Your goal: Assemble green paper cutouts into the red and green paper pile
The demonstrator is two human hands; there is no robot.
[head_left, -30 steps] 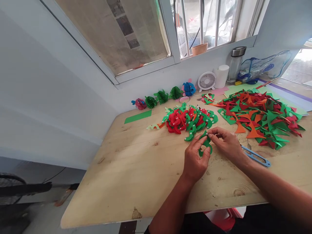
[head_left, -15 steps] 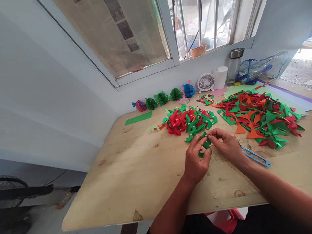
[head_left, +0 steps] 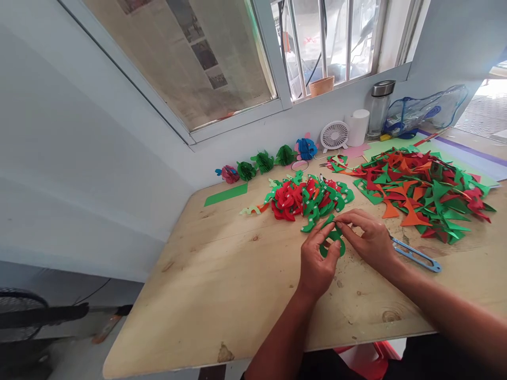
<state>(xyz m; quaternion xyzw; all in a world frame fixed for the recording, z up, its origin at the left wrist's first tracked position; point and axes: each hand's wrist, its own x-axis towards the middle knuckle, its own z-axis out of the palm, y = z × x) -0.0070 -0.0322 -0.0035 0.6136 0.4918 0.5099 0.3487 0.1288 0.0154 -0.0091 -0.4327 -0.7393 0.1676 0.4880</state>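
The left hand and right hand both pinch a green paper cutout over the desk, near a red-and-green cutout pile; blue snips lie beside the right hand.

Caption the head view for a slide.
Left hand and right hand hold a green paper cutout near a red-and-green pile.

Gripping green paper in left hand, pinching at its edge with right hand, near colourful cutouts on wooden table.
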